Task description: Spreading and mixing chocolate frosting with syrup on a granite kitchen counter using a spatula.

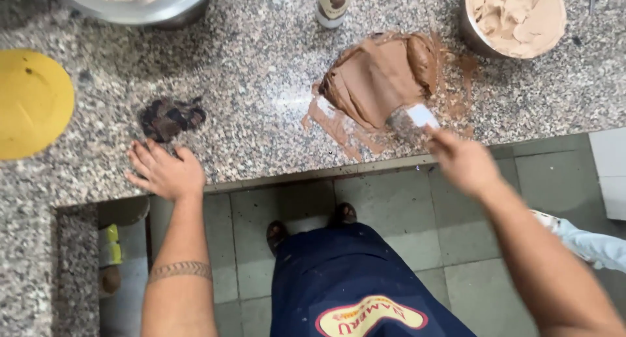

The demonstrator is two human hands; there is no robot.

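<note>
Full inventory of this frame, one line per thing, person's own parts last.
granite counter: 1, grey speckled, fills upper frame
brown paste mound: 1, chocolate brown, counter right of centre, smeared around
scraper blade: 1, pale, blurred, against the mound
bowl of tan cream: 1, beige, top right
steel bowl: 1, silver, top left
bottle: 1, white and brown, top centre
yellow disc: 1, far left
dark crumbly lump: 1, near left fingers
tiled floor: grey, below
left hand: flat on counter edge
right hand: grips scraper
</note>
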